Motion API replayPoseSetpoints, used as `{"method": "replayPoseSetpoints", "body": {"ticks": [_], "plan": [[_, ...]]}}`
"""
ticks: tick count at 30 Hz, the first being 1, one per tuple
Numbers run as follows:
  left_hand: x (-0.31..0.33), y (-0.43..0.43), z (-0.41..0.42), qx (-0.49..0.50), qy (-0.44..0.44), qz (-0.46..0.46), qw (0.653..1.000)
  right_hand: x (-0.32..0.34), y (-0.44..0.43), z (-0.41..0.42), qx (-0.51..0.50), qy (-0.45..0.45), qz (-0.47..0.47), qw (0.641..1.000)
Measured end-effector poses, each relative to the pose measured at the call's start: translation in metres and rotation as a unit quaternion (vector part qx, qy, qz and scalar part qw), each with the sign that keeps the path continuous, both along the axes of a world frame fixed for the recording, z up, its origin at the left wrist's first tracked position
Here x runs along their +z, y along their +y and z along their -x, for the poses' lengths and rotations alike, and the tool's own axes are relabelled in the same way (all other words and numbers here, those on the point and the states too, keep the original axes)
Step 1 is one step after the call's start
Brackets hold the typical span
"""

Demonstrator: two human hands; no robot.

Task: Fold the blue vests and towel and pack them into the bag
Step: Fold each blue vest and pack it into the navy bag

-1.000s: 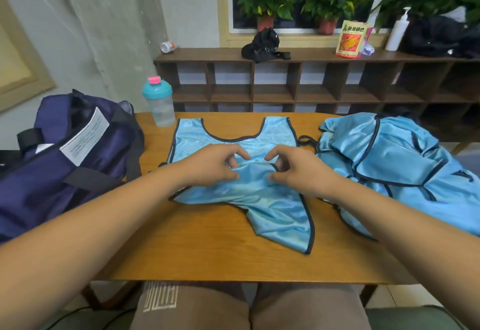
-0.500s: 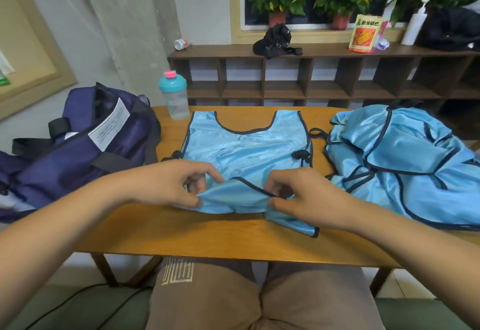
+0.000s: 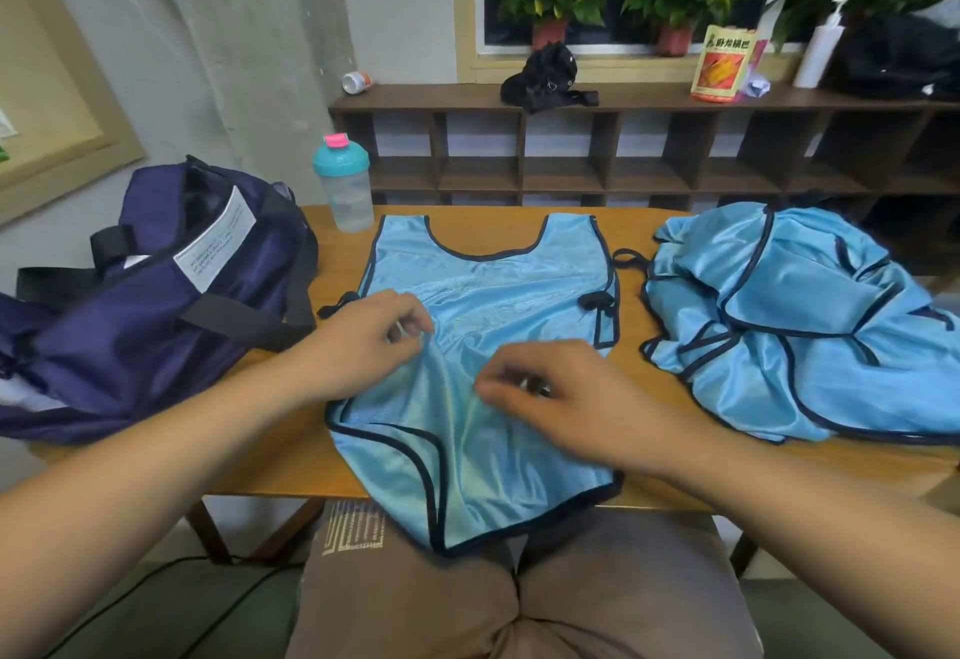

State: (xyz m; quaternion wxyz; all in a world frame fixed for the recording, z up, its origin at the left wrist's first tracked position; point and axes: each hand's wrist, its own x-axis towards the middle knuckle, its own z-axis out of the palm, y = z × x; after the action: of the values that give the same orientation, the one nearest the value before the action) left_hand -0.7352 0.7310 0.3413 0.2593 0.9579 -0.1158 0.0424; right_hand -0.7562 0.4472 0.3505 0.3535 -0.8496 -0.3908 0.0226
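The shiny light-blue piped vest [image 3: 493,284], pinched by the left hand [image 3: 369,346] (the blurred right hand's [image 3: 571,404] hold cannot be told), is judged limp, light, slippery, best gripped at hems.

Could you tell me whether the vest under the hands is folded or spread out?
Spread out: the vest lies open with its neckline showing and its hem hanging over the table edge.
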Motion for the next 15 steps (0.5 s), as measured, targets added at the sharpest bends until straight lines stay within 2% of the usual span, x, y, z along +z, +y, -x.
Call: {"method": "replayPoseSetpoints", "body": {"ticks": [2, 5, 9, 15], "plan": [[-0.017, -0.006, -0.011, 0.041, -0.031, 0.009, 0.999, -0.011, -0.003, -0.028, -0.091, -0.022, -0.016, 0.995], [-0.039, -0.016, -0.023, 0.075, 0.000, -0.001, 0.997, -0.032, -0.006, -0.067, -0.180, 0.001, 0.037, 0.983], [-0.057, -0.030, -0.038, 0.094, 0.051, -0.061, 0.992, -0.062, -0.001, -0.098, -0.207, 0.035, 0.138, 0.968], [-0.068, -0.036, -0.074, 0.095, 0.044, -0.116, 0.988, -0.077, -0.016, -0.144, -0.241, -0.032, 0.188, 0.951]]}}
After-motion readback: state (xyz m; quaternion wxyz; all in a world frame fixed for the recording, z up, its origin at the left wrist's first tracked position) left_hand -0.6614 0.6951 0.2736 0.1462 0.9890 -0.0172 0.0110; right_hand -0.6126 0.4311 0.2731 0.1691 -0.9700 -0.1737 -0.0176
